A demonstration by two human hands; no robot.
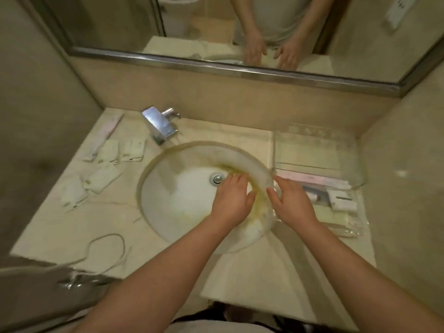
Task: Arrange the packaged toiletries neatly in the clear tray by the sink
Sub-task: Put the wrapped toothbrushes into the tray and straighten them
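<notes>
Left hand (pixel 231 198) flat and empty over the sink (pixel 168 203), right hand (pixel 292 200) spread, empty beside the clear tray (pixel 355 150), packets (pixel 109 152) on the counter (pixel 72 231) left

The sink (pixel 182 188) lies before me, the faucet (pixel 159 124) behind it, loose packets (pixel 108 152) on the counter (pixel 72 224) left, the clear tray (pixel 312 150) right.

A cream, faintly veined marble pattern is shown by the countertop (pixel 240 272). The white basin (pixel 187 200) is stained yellow-brown along its right rim. Pale cream packets (pixel 103 177) and a pink-and-white box (pixel 312 180) are seen.
</notes>
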